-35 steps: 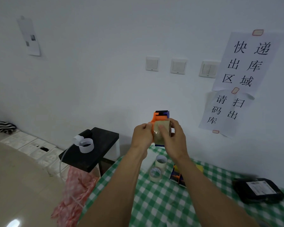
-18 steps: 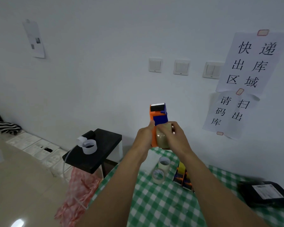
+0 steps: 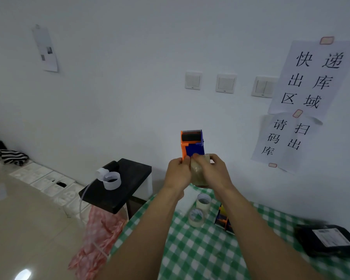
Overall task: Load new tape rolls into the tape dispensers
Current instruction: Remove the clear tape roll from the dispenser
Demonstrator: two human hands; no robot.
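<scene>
**Dispenser** (image 3: 192, 144), orange and blue. Held upright in the air above the near end of the table (image 3: 190, 249), with the toothed blade and roller at the top. Probably held this way so the roll seat sits low, within reach of both hands.

**Left hand** (image 3: 179, 172). Grip clamped on the dispenser's orange side near its base, which steadies the frame.

**Right hand** (image 3: 212, 172). Grip curled round the roll, holding it against the blue body. It is likely seating the roll on the hub, which is hidden.

**Roll** (image 3: 197, 174), pale brown. Between both hands and touching the dispenser's lower part. Whether it is fully seated cannot be told.

**Spare rolls** (image 3: 203, 202). Two, on the table below the hands, one with its core facing up and one tilted. They are close by, presumably for the next load.

**Second dispenser** (image 3: 223, 219). On the table just beside the spare rolls, partly hidden by the right forearm and apparently waiting its turn.

**Parcel** (image 3: 327, 239), black, labelled. At the table's far right, well apart from the work.
</scene>
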